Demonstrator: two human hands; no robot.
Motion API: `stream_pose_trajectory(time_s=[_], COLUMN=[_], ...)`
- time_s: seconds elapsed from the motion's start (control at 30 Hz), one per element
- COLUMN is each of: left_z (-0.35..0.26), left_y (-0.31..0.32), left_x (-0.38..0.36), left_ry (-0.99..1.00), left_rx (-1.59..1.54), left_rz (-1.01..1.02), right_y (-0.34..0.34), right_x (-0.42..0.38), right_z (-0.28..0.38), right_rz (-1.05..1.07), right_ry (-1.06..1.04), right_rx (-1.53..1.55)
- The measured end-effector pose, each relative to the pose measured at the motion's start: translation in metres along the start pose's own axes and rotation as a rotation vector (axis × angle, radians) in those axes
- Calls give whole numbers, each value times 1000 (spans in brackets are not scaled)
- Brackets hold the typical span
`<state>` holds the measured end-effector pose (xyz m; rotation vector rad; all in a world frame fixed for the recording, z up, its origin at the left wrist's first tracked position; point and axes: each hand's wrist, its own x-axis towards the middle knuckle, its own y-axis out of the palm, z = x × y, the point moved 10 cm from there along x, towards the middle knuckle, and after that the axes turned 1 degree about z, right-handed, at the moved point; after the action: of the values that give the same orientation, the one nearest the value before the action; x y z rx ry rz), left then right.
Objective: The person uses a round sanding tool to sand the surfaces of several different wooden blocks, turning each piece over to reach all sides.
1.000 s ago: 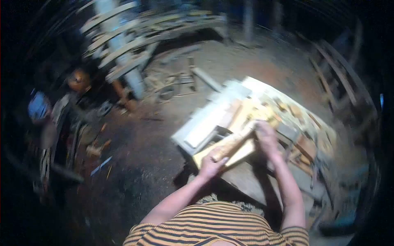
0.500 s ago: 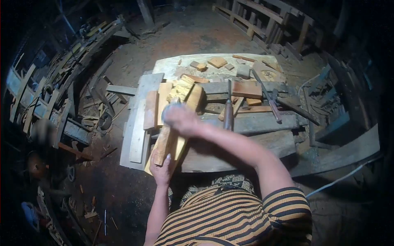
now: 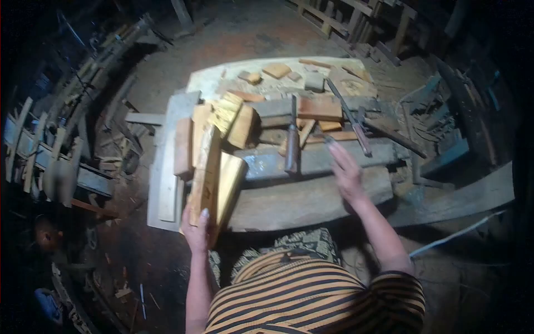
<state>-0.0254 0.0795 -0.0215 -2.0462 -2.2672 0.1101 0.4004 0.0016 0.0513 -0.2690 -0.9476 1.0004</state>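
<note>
Workshop floor [image 3: 239, 33], dim; plank bench [image 3: 311, 203], brightly lit. Item: long wooden block [image 3: 207, 172], above or against a yellow board [image 3: 232, 175]; I cannot tell which. Left hand [image 3: 194, 231]: closed round the block's near end, thumb along its side. For good control, I would want that grip firm, the block steady and its upper face unobstructed. Right hand [image 3: 347, 172]: fingers extended, near a dark-handled tool [image 3: 292, 147]; perhaps something dark at the fingertips, too unclear to confirm a hold.

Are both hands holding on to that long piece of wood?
No, only the left hand grips the long piece of wood; the right hand is well apart from it.
</note>
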Motion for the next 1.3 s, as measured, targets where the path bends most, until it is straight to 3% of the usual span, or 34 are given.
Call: stream_pose_trajectory(time_s=[0.1, 0.2, 0.37, 0.5, 0.53, 0.67, 0.73, 0.77, 0.83, 0.9, 1.0, 1.13, 1.3], left_z=[-13, -48, -93, -106, -109, -98, -100, -94, -119, -98, -71, -61, -83], left_y=[3, 21, 96, 175, 201, 260, 279, 284, 299, 316, 322, 309, 273], left_x=[4, 23, 54, 82, 90, 121, 143, 143, 116, 116, 95, 73, 44], left_ry=[-90, -57, -50, -41, -29, 72, 411, 408, 672, 636, 612, 639, 668], left_rx=[-273, -264, -177, -93, -117, 72, 565, 566, 845, 1079, 1231, 1110, 1015], left_rz=[56, 142, 310, 300, 419, 428, 345, 345, 254, 386, 533, 626, 586], right_y=[-23, -14, 4, -1, -1, -5, -7, -7, -6, -6, -9, -3, 5], right_x=[-27, -56, -74, -72, -74, -73, -72, -73, -72, -71, -75, -74, -70], right_z=[-24, -53, -69, -64, -65, -63, -62, -63, -64, -64, -59, -62, -58], right_rz=[9, 98, 160, 124, 122, 131, 123, 126, 128, 132, 140, 185, 214], right_ry=[12, 129, 182, 134, 132, 147, 137, 138, 137, 122, 120, 149, 99], right_rx=[-272, -316, -393, -409, -404, -398, -379, -379, -365, -359, -316, -283, -291])
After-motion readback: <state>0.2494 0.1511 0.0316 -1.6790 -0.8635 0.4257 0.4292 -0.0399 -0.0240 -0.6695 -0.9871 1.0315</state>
